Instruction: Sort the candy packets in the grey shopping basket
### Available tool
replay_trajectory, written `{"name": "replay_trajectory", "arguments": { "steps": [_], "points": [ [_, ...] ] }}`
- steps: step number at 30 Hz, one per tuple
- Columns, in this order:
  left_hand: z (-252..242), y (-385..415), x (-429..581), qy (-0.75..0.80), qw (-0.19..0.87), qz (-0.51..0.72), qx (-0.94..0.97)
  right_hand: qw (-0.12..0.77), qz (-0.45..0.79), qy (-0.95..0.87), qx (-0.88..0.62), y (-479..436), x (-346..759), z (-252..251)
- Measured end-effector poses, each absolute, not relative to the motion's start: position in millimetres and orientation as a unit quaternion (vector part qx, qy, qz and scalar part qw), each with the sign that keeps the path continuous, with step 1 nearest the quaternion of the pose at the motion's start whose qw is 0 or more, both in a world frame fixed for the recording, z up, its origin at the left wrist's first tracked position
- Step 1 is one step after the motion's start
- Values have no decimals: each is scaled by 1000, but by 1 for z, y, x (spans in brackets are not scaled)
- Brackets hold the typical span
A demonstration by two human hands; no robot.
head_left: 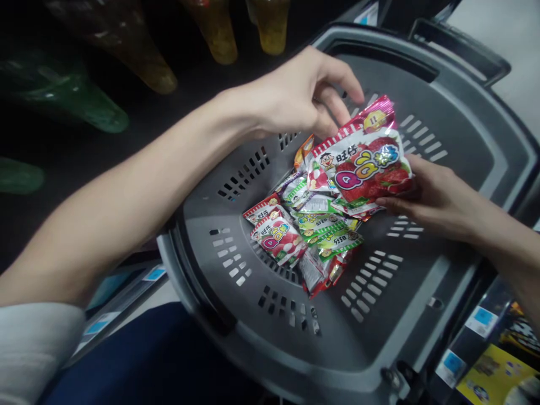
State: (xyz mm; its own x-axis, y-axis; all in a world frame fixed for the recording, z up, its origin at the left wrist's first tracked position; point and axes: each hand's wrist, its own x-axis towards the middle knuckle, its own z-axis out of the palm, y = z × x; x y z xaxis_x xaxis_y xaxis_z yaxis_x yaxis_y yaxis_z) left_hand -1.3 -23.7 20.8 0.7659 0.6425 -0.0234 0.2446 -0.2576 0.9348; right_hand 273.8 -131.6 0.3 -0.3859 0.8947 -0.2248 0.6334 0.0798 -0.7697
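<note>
My right hand (436, 194) is closed on the right side of a strawberry gummy candy bag (367, 163), pink and white, tilted above the basket floor. Another packet edge shows beneath it, and I cannot tell whether that is held too. Over the bag's upper edge is my left hand (314, 95), its bent fingers apart and its lowest fingertip at the edge. Below lie several small gummy packets: red and white packets (278, 239) at the left, green and white ones (320, 225) in the middle, and an orange packet (304, 152) partly hidden behind the bag.
A grey plastic shopping basket (291, 368) with slotted walls surrounds the packets. Its handle (462, 50) sticks out at the upper right. Bottles (219, 34) stand on a dark shelf at upper left. Shelf labels (483, 320) and a yellow package (495, 374) are at lower right.
</note>
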Motion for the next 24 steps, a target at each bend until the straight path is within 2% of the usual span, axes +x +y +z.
{"name": "replay_trajectory", "arguments": {
  "steps": [15,24],
  "points": [
    [15,-29,5,267,473,219,811,120,395,-749,-518,-131,274,1],
    [12,-37,9,248,550,255,755,130,361,-777,-499,-129,275,-1]
  ]
}}
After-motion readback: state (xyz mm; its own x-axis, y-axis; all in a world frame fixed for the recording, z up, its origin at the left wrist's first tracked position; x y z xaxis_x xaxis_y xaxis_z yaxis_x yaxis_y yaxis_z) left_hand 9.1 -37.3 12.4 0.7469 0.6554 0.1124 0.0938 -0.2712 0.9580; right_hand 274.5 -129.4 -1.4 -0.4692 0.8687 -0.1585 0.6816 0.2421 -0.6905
